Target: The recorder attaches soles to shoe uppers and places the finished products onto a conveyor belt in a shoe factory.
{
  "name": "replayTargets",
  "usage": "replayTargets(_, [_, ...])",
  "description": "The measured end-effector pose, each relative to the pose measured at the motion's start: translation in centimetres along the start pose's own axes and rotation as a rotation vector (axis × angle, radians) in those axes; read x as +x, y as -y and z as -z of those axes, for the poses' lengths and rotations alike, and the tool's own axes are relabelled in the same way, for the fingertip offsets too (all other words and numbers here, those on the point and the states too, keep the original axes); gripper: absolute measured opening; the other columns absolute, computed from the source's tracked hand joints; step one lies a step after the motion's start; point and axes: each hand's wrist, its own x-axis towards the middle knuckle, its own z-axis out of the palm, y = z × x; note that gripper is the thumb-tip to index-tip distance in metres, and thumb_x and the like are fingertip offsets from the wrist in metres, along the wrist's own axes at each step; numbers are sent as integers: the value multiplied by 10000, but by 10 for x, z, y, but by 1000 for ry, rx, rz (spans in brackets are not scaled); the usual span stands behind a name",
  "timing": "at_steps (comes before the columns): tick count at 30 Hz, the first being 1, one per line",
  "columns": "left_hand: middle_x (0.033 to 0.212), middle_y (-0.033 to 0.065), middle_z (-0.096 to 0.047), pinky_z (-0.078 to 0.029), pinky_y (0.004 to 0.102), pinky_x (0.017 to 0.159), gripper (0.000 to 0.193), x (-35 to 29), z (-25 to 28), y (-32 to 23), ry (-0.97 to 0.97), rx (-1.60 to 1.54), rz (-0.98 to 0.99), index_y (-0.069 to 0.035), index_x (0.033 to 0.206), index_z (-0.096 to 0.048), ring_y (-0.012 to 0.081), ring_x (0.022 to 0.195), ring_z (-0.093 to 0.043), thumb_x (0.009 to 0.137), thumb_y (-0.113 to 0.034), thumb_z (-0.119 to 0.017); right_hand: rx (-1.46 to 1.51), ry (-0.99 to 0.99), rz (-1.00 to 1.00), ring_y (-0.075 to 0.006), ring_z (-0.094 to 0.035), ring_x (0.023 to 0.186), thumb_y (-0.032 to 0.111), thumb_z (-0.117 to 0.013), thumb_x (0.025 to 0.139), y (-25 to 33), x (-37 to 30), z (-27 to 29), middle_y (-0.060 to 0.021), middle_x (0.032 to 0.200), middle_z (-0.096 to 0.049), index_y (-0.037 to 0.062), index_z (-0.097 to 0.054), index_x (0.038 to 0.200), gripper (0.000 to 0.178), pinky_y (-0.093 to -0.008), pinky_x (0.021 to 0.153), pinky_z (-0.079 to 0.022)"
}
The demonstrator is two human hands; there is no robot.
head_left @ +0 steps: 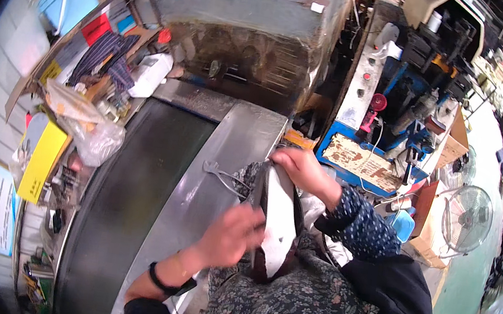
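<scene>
A shoe upper (280,223) with a white underside and dark maroon-black edges stands lengthwise before my chest, underside facing up. My right hand (306,171) is closed on its far end, thumb and fingers pinching the rim. My left hand (230,236) is beside its left edge, fingers pointing at it and blurred by motion, so I cannot tell whether they grip or only touch it. Grey laces (224,175) trail from the upper's left side over the metal ledge. A floral apron (283,305) lies just below.
A dark conveyor belt (135,205) runs along my left beside a metal ledge (196,194), under a large metal hood (239,5). Cluttered shelving (103,82) lines the left wall. At the right are a blue machine (359,151), cardboard boxes (428,223) and a standing fan (467,218).
</scene>
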Motion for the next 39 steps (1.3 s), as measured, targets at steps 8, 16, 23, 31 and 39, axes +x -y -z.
replayTargets(8, [1080, 50, -681, -506, 285, 831, 447, 58, -124, 69, -297, -1673, 1447, -69, 1207, -651, 142, 928, -636, 980, -437, -537, -33, 84, -110, -330, -701, 849, 198, -652, 925, -10, -21, -5, -202, 910, -699, 20, -697, 1063, 230, -360, 735, -547])
replayTargets(16, [1125, 76, -657, -439, 309, 971, 387, 70, -129, 69, -586, -1303, 1121, -17, 1175, -649, 162, 1056, -600, 1024, -327, -472, 57, 204, 51, -298, -702, 910, 150, -679, 890, -24, -8, 11, -177, 963, -709, 19, -691, 1088, 238, -341, 811, -540])
replayTargets(23, [1337, 209, -520, -382, 392, 1074, 656, 39, -124, 48, -200, -623, 830, 23, 1322, -460, 330, 1256, -505, 806, -249, -762, 557, -137, -478, -164, -579, 1135, 159, -618, 953, -39, -118, -26, -140, 1154, -659, -9, -581, 1266, 356, -329, 1013, -424])
replayTargets(31, [1220, 44, -548, -421, 299, 1005, 511, 41, -111, 53, -310, -1125, 1031, -42, 1325, -473, 141, 1135, -519, 873, -95, -706, 1022, 42, -844, -134, -595, 929, 348, -508, 1020, -67, -107, -22, -22, 1052, -684, 41, -656, 1199, 385, -261, 855, -451])
replayTargets(39, [1172, 77, -583, -438, 298, 976, 469, 33, -140, 55, -318, -1122, 1009, -16, 1302, -457, 144, 1082, -550, 890, -73, -675, -138, 2, -348, -368, -671, 778, 233, -423, 1022, -63, -121, -56, -236, 860, -679, -78, -584, 1163, 377, -366, 696, -532])
